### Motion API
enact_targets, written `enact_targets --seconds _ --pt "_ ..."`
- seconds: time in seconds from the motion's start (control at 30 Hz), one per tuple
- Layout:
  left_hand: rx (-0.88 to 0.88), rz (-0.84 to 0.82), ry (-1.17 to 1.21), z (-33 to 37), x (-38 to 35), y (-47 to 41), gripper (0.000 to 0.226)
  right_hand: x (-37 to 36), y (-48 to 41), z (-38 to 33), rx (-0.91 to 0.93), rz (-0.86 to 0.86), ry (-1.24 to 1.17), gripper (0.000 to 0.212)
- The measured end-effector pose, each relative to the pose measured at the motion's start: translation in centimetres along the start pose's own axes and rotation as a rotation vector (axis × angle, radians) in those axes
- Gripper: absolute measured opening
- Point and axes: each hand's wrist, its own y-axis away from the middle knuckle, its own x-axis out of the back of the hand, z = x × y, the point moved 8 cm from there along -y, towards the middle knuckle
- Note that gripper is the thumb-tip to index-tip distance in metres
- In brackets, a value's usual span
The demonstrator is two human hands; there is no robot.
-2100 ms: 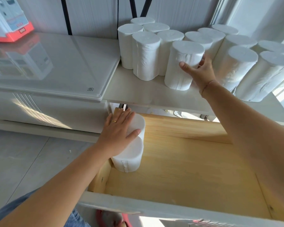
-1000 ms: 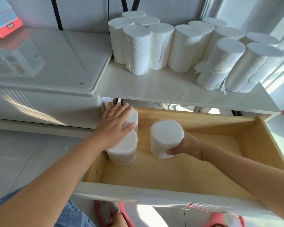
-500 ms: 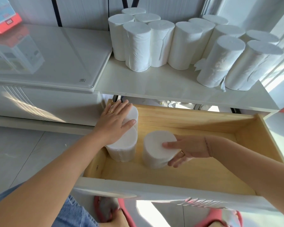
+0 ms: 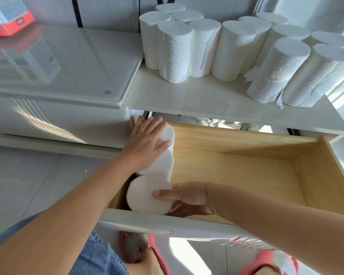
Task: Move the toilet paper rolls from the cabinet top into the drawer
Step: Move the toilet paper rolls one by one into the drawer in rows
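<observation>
Seating step, apparently: left hand [image 4: 147, 143] flat, fingers together atop two placed rolls [image 4: 163, 163]; right hand [image 4: 189, 195] thumb over, fingers curled round new roll [image 4: 145, 195] in drawer [image 4: 246, 139]; next, release and reach for cabinet-top rolls [image 4: 236, 50] well beyond fingertips.

Light: bright daylight from the right. Sun patches: cabinet front [image 4: 38, 124], floor [image 4: 187, 259]. Reflections: glossy glass top [image 4: 68, 62]. Shade: near-left corner of drawer [image 4: 236, 143]. Focus: sharp throughout. Edges: wide-angle bowing.

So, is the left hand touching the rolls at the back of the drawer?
Touching. The head view shows the left hand flat, fingers straight, on top of the back rolls; the right hand grips the front roll.
</observation>
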Motion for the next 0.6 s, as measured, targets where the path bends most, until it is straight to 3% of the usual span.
enact_targets --seconds 0.2,0.3,0.37,0.5,0.6 --pt "0.016 0.003 -0.045 0.1 0.1 0.1 0.064 -0.9 -1.6 -0.3 -0.049 0.019 0.000 0.068" --pt "0.028 -0.024 -0.084 0.3 -0.1 0.1 0.066 1.0 -0.7 -0.9 -0.032 0.095 0.252 0.071" --pt "0.037 -0.041 -0.109 0.3 -0.2 0.1 0.071 4.5 1.0 -3.4 0.109 0.329 0.421 0.067" --pt "0.021 -0.063 -0.172 1.1 -0.8 -0.3 0.088 14.4 10.3 -9.9 0.637 1.033 0.329 0.053" --pt "-0.008 -0.094 -0.094 1.9 -1.7 -0.3 0.087 19.3 18.4 -12.7 0.924 1.532 0.541 0.065"
